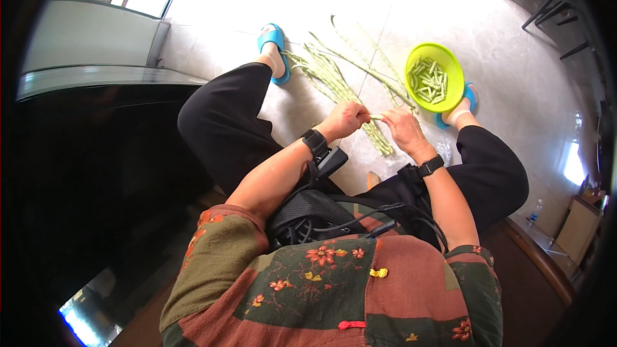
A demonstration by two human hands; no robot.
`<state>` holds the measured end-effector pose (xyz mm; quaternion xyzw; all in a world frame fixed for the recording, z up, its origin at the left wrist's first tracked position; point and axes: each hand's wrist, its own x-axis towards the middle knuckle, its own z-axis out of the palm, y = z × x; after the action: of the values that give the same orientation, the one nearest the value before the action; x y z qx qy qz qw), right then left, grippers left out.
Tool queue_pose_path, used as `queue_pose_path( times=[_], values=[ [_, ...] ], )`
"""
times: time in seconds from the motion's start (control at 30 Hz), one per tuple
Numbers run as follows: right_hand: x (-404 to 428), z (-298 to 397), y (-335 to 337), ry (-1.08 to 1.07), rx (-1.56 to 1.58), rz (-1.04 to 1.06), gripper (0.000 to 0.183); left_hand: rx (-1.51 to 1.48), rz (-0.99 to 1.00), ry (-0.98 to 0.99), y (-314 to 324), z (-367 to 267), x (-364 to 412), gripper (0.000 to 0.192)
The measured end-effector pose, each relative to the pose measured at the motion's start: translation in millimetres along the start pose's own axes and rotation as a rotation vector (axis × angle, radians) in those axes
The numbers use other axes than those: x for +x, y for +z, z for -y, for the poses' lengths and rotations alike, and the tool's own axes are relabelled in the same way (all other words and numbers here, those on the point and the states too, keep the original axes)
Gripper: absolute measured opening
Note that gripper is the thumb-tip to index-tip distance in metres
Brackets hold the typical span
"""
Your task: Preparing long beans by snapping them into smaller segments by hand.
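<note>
My left hand (pixel 345 119) and my right hand (pixel 406 130) face each other above the floor, their fingertips pinching the two ends of a short piece of green bean (pixel 376 117). Beneath them a bundle of long green beans (pixel 332 79) lies slantwise on the tiles, tied near its lower end. Several loose long beans (pixel 359 62) lie to its right. A lime-green plastic basket (pixel 458 74), right of the bundle, holds many short bean pieces (pixel 429 82).
Clear plastic film (pixel 441 147) lies on the tiled floor beside my right wrist. My feet, in blue slippers (pixel 273 36), stand either side of the beans. Dark metal chair legs (pixel 544 9) are at the upper right. A black glossy surface (pixel 106 154) is on the left.
</note>
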<state>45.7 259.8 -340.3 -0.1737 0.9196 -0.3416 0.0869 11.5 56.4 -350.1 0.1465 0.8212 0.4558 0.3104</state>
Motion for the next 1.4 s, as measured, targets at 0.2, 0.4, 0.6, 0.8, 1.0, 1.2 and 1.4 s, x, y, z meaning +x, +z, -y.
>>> queue_pose_path(
  times=[0.2, 0.4, 0.6, 0.8, 1.0, 1.2, 1.4],
  values=[
    [-1, -3, -1, 0.083, -0.001, -0.069, 0.016, -0.063, 0.013, -0.057, -1, -3, 1, 0.019],
    [-2, -33, 22, 0.306, 0.221, -0.294, 0.021, 0.022, -0.022, -0.041, 0, 3, 4, 0.023],
    [-7, -84, 10, 0.947, 0.782, -0.455, 0.024, 0.066, -0.075, 0.012, 1, 18, 2, 0.021],
    [6, -38, -13, 0.272, 0.457, -0.248, 0.019, 0.061, -0.002, -0.037, -4, 3, 0, 0.018],
    [4, 4, 11, 0.132, 0.267, 0.137, 0.017, 0.133, 0.027, 0.119, 2, 0, -2, 0.019],
    [1, 11, 6, 0.122, 0.135, 0.113, 0.018, 0.020, 0.092, 0.081, 0, 5, -1, 0.019],
    [-5, -47, 33, 0.334, 0.312, -0.211, 0.021, 0.153, -0.026, 0.045, 1, 3, 6, 0.021]
  ],
)
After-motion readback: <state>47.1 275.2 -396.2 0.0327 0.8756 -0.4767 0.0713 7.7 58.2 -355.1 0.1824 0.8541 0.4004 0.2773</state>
